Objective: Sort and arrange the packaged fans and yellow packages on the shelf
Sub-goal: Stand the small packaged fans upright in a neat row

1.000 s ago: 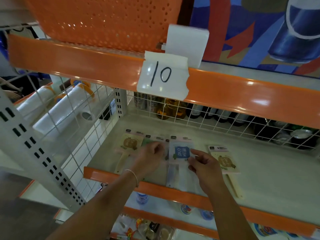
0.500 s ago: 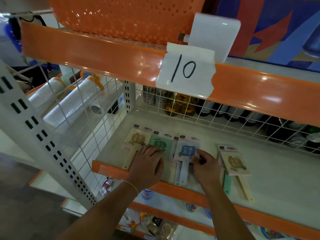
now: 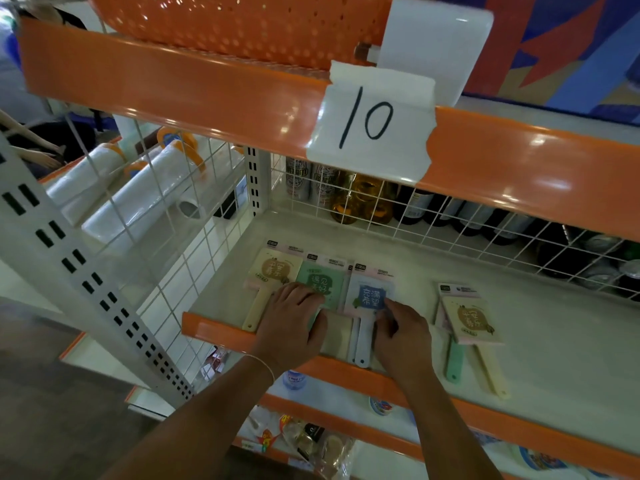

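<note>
Three packaged fans lie side by side at the left of the shelf [image 3: 554,341]: a yellow fan [image 3: 273,268], a green fan [image 3: 320,284] and a white fan with a blue label [image 3: 370,296]. My left hand [image 3: 294,320] rests flat on the lower part of the green fan, fingers straight. My right hand [image 3: 401,327] touches the right edge of the white fan, fingers bent against it. Further right lies a small stack of fans [image 3: 472,318], a yellow one on top, with a green handle and a yellow handle sticking out toward me.
A white wire grid [image 3: 450,233] backs the shelf, with bottles and cans behind it. Above hangs an orange shelf edge with a paper label marked 10 [image 3: 372,119]. Plastic-wrap rolls [image 3: 138,192] lie behind the left wire panel. Another person's hands show at far left.
The white fan with the blue label was set down beside the green fan. My left hand came down flat onto the green fan; my right hand stayed at the white fan's edge.
</note>
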Action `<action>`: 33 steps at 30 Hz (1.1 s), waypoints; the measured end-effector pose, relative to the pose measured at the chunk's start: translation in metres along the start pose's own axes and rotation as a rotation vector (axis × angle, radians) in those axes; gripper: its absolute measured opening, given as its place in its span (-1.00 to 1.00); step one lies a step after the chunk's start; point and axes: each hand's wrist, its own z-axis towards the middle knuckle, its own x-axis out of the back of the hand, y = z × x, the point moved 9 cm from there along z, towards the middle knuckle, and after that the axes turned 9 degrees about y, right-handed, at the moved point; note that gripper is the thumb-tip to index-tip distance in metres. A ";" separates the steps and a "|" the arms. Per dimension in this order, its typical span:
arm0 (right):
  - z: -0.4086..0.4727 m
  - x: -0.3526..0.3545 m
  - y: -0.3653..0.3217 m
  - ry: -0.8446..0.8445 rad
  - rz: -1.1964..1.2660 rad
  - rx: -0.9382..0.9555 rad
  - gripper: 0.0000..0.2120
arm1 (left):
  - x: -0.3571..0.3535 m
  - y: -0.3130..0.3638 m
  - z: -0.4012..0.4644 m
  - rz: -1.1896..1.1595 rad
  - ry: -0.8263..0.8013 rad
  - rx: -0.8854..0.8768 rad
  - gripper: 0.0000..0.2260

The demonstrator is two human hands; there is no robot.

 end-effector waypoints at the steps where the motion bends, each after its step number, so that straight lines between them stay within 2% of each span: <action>1: 0.000 -0.001 0.000 0.004 -0.003 0.016 -0.63 | 0.000 0.000 0.000 -0.002 0.002 0.002 -0.79; 4: -0.001 -0.005 0.003 -0.001 -0.007 0.028 -0.64 | 0.001 0.000 -0.001 -0.001 0.005 0.002 -0.78; 9: -0.001 -0.008 0.003 -0.022 -0.025 0.043 -0.51 | 0.001 0.000 -0.001 0.000 0.008 0.003 -0.77; 23: -0.002 -0.009 0.002 -0.024 0.005 0.049 -0.51 | -0.002 -0.002 -0.001 0.015 -0.002 0.003 -0.77; 29: -0.003 -0.014 0.008 -0.046 0.003 0.002 -0.64 | -0.002 -0.003 -0.001 0.011 -0.003 0.014 -0.76; 33: -0.004 -0.015 0.009 -0.053 0.002 -0.005 -0.64 | -0.002 -0.002 -0.001 0.007 -0.001 0.014 -0.75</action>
